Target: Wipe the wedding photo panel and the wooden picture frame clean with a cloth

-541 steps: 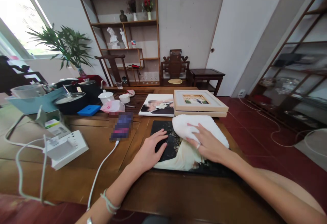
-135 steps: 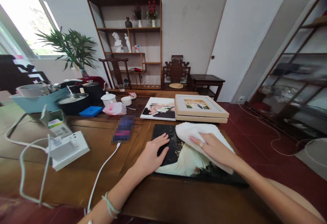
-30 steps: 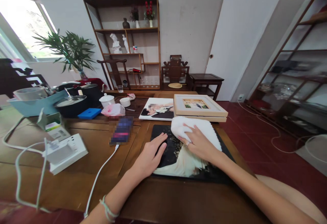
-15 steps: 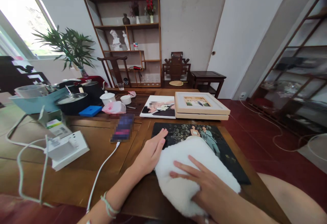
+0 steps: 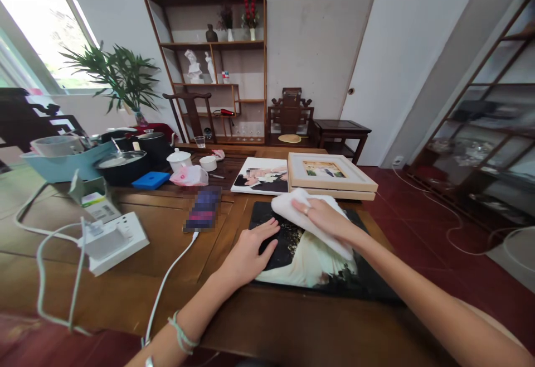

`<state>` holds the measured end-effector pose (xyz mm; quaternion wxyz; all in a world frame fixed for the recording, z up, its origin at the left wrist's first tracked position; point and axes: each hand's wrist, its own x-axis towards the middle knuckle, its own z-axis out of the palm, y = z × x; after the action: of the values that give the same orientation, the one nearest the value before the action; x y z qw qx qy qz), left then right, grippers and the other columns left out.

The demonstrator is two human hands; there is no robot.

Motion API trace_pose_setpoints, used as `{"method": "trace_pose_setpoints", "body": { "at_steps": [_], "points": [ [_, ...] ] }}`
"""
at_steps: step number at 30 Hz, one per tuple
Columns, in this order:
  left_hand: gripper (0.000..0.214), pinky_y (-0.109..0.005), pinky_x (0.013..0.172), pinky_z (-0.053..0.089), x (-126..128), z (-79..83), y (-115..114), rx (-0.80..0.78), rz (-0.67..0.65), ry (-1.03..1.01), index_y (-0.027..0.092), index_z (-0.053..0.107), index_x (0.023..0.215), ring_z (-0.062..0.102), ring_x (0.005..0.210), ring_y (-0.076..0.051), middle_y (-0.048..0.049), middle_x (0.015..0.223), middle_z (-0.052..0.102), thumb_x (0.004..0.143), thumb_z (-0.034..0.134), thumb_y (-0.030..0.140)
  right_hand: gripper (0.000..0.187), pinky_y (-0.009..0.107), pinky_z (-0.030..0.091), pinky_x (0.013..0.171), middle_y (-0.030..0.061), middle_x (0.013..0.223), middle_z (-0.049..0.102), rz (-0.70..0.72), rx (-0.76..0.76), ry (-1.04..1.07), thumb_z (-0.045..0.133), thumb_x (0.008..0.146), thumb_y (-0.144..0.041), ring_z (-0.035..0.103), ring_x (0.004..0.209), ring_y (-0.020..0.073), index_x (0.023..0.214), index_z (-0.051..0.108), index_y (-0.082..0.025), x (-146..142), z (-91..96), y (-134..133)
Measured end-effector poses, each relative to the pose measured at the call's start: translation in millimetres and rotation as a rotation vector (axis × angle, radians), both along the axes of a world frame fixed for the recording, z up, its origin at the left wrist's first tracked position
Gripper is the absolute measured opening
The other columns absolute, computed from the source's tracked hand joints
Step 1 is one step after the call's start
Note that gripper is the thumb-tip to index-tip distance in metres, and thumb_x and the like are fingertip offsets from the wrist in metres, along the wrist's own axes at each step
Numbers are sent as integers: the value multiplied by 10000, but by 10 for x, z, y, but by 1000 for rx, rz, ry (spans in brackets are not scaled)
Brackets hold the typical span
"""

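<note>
A large dark photo print (image 5: pixel 309 264) lies flat on the wooden table (image 5: pixel 175 244) in front of me. My left hand (image 5: pixel 249 249) rests open and flat on its left edge. A white fluffy cloth (image 5: pixel 292 211) lies on the far part of the print, and my right hand (image 5: pixel 320 215) presses down on it with fingers stretched out flat. Just beyond the cloth sits a stack of light wooden picture frames (image 5: pixel 330 174), with another unframed photo print (image 5: pixel 261 176) to their left.
A phone (image 5: pixel 203 209) with a white cable (image 5: pixel 163 286) lies left of the print. Further left are a white power strip (image 5: pixel 112 241), a blue box (image 5: pixel 150 179), pots (image 5: pixel 121 165), cups and a pink bag (image 5: pixel 190 176). Shelves and chairs stand behind; red floor lies to the right.
Half a second ago my right hand and the cloth were at the near edge of the print; they have swept back to its far edge. My left hand stayed in place.
</note>
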<state>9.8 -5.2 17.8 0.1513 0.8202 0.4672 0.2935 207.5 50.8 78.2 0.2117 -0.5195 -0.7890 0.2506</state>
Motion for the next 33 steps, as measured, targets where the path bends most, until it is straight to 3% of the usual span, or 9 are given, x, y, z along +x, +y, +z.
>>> {"method": "trace_pose_setpoints", "body": {
  "at_steps": [6, 10, 13, 18, 25, 27, 30, 33],
  "points": [
    [309, -401, 940, 451, -8, 5, -16, 39, 21, -6, 205, 608, 1137, 586, 1080, -231, -58, 1146, 648, 860, 473, 224, 493, 342, 440, 778, 122, 1030, 666, 235, -44, -95, 464, 788, -610, 602, 902, 284, 865, 649, -159, -522, 205, 253],
    [300, -389, 917, 464, -4, 18, -22, 37, 22, -7, 214, 614, 1125, 605, 1040, -235, -53, 1109, 665, 856, 480, 218, 508, 355, 436, 779, 142, 1054, 651, 235, -38, -142, 439, 809, -599, 597, 912, 294, 916, 640, -145, -559, 220, 251],
    [310, -397, 961, 437, -6, 10, -13, 23, 15, -12, 211, 603, 1143, 547, 1137, -236, -54, 1195, 618, 863, 469, 219, 510, 361, 436, 778, 135, 1064, 645, 195, -13, -146, 346, 864, -570, 598, 908, 281, 961, 614, -147, -408, 190, 203],
    [338, -395, 1030, 377, -13, -25, 2, 33, 0, -33, 192, 565, 1187, 477, 1216, -209, -67, 1265, 563, 870, 461, 239, 483, 374, 425, 802, 121, 992, 666, 123, 32, -146, 295, 899, -526, 599, 887, 272, 867, 612, -163, 60, 107, 56],
    [400, -437, 1062, 316, -15, 4, -15, 18, 27, -19, 215, 463, 1268, 328, 1317, -204, -68, 1389, 428, 869, 462, 242, 368, 472, 380, 895, 126, 914, 672, -75, 244, -341, 343, 899, -443, 558, 1015, 334, 813, 592, -186, 762, -271, -122],
    [389, -439, 1066, 307, -10, 11, -16, 8, 30, -15, 201, 479, 1254, 328, 1317, -208, -84, 1385, 431, 867, 465, 245, 350, 508, 322, 965, 156, 1004, 659, -25, 329, -385, 361, 895, -407, 495, 1126, 342, 775, 597, -179, 844, -357, -209],
    [383, -439, 1061, 317, -2, 8, -9, 6, 39, -25, 193, 494, 1241, 369, 1294, -214, -101, 1356, 466, 862, 474, 249, 320, 553, 243, 1025, 204, 1258, 523, 54, 385, -406, 377, 884, -322, 379, 1247, 325, 719, 602, -164, 829, -423, -489],
    [368, -436, 1060, 321, 2, -8, 4, 22, 42, -36, 193, 515, 1219, 388, 1282, -217, -98, 1348, 477, 858, 482, 254, 190, 592, 230, 1030, 145, 1352, 439, 86, 341, -418, 456, 787, -195, 295, 1298, 316, 687, 618, -187, 720, -440, -944]
  ]
}}
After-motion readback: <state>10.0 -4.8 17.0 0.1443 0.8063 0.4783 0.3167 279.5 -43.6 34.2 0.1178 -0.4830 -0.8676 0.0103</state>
